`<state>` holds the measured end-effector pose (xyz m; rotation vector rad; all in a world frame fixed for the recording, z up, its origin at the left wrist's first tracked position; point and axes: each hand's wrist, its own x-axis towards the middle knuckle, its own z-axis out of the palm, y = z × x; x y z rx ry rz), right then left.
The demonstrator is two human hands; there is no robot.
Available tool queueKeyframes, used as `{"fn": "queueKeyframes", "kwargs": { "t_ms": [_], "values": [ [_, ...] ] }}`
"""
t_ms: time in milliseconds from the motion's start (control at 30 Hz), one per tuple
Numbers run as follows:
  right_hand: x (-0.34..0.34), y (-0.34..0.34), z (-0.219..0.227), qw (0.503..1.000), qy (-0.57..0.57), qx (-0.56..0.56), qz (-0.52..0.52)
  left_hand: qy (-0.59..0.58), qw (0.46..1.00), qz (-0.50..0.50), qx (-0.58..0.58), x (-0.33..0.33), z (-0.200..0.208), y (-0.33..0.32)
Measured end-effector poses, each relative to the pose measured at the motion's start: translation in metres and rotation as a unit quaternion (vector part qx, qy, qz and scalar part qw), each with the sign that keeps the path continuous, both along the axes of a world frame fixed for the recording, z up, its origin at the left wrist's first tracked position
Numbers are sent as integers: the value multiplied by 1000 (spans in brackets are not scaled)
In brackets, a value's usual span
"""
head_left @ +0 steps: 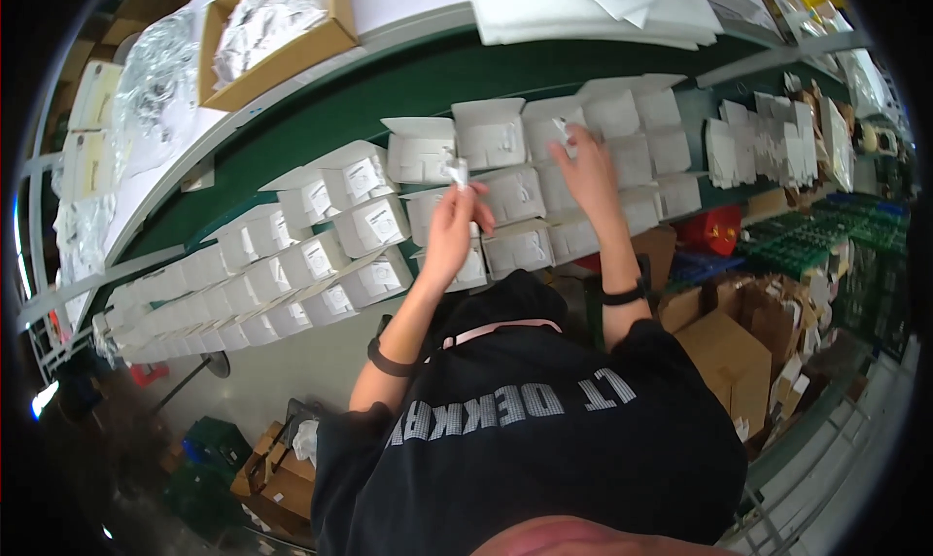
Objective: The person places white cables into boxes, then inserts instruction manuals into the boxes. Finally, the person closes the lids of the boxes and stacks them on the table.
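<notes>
The white piece (458, 173) is at the fingertips of the left hand (459, 222), held over the near side of an open box (418, 138) in the far row. The left grip is closed on it, a pinch between thumb and fingers. The piece stands out beyond the fingers with its long axis running roughly away from the person, its free end toward the far side of the counter (418, 70) and leaning slightly left.

The right hand (583, 157) is at another far-row box, its fingers bent beside a small white item (561, 125). Whether this grip is closed on the item or only near it, I cannot tell; which way the item points is also unclear.

The step in hand looks like handling small pieces above the boxes; a move down into one would call for a low, steady hand that clears the raised flaps.

Nearby boxes hold similar white pieces (508, 140). Farther left, the boxes show printed cards (362, 177); to the right stands a separate group of boxes (763, 148). Beyond the counter lie a carton (342, 12) of white packets and white sheets (603, 21). Green crates (826, 230) sit at the right.
</notes>
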<state>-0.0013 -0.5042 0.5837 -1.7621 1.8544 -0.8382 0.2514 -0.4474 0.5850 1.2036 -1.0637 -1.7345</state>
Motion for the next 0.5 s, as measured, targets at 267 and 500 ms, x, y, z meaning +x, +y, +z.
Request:
{"fn": "queueKeyframes", "kwargs": {
  "t_ms": [267, 500],
  "values": [
    [69, 61, 21, 959, -215, 154, 107, -301, 918, -240, -94, 0, 50, 14],
    [-21, 60, -35, 992, 109, 55, -14, -343, 906, -89, -231, 88, 118, -13]
  ]
}}
